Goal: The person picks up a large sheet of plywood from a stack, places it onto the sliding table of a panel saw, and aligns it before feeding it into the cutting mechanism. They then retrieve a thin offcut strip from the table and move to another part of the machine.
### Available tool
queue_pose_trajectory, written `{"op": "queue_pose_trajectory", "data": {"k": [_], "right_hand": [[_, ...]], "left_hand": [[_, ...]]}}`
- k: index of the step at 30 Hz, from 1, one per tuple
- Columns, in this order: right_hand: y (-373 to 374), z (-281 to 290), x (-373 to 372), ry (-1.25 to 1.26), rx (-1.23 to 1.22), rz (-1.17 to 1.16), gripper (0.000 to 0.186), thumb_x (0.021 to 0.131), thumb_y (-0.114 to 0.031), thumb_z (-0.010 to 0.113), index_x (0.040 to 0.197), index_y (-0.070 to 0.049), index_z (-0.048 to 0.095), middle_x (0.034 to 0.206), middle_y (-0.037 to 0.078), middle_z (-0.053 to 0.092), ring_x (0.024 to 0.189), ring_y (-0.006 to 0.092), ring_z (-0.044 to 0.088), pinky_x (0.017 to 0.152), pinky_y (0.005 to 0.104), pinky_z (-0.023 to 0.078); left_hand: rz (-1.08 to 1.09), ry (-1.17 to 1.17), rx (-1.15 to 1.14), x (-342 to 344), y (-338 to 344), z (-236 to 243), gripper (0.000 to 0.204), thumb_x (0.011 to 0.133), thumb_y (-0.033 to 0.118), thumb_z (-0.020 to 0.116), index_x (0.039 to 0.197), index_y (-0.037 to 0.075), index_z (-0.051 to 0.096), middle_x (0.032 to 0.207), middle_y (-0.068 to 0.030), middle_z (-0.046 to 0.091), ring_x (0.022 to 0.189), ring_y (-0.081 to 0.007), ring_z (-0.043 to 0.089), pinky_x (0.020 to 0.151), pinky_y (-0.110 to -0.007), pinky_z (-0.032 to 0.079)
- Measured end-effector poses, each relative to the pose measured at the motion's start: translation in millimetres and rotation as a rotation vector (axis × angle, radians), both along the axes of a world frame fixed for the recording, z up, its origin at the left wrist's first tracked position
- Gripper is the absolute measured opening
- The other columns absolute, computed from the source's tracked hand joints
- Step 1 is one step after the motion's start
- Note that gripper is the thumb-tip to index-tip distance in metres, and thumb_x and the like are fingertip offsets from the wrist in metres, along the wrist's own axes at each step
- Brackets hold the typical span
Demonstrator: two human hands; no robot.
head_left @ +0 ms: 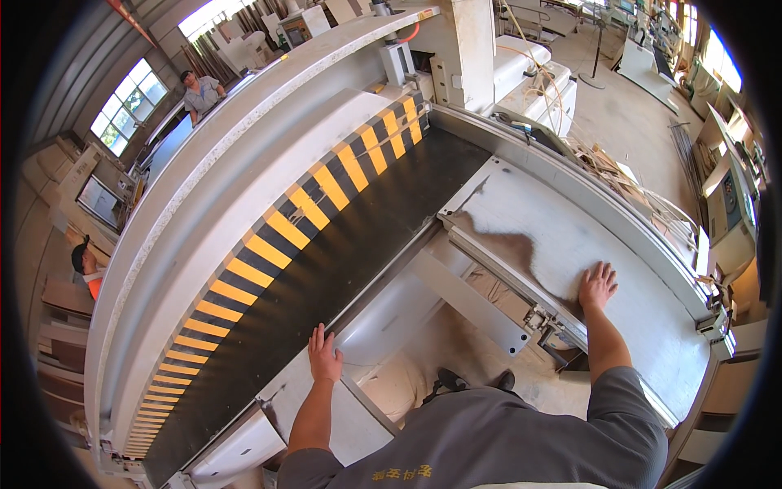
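Observation:
My left hand (325,359) rests at the near edge of a long black machine bed (326,269), its fingers stretched forward and nothing seen in them. Lying flat with fingers apart, my right hand (599,285) touches a light metal side table (599,232) with a brown worn or dusty patch. Past the black bed runs a guard strip with yellow and black stripes (277,240), under a long pale beam (208,175). Between my two hands, a grey metal bar (468,301) juts from the bed over the gap where I stand.
A metal fence (590,187) borders the side table's far side. Wood offcuts (631,187) lie beyond it. Past the beam, one person (201,94) is at the upper left and another (85,265) at the far left. A control cabinet (727,208) stands far right.

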State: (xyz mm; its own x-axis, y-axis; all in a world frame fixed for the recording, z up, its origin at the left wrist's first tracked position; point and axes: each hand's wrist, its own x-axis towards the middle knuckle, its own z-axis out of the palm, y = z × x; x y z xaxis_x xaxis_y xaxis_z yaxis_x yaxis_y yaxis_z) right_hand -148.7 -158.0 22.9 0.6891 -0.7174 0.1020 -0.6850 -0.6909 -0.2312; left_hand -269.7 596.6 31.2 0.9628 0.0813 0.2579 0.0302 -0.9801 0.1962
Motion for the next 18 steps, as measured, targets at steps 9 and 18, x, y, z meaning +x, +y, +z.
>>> {"op": "queue_pose_trajectory", "data": {"k": [9,18], "right_hand": [[-1.8,-0.6,-0.4,-0.013,-0.006,0.015,0.066,0.107,-0.048,0.046,0.163,-0.015,0.038,0.174,0.01,0.027,0.162,0.0336,0.017,0.129,0.0592,0.012],[0.4,4.6,-1.3,-0.009,0.007,0.017,0.066,0.107,-0.048,0.046,0.163,-0.014,0.037,0.174,0.01,0.026,0.162,0.0342,0.016,0.129,0.0586,0.012]], "left_hand": [[0.001,0.01,0.005,0.8,-0.2,4.0,0.047,0.088,0.011,0.067,0.135,0.005,0.067,0.171,-0.0101,0.032,0.155,-0.0346,0.032,0.129,-0.048,0.026],[0.0,0.011,0.006,2.1,-1.3,7.1,0.047,0.087,0.01,0.068,0.134,0.004,0.067,0.171,-0.01,0.032,0.155,-0.0344,0.032,0.13,-0.047,0.025]]}}
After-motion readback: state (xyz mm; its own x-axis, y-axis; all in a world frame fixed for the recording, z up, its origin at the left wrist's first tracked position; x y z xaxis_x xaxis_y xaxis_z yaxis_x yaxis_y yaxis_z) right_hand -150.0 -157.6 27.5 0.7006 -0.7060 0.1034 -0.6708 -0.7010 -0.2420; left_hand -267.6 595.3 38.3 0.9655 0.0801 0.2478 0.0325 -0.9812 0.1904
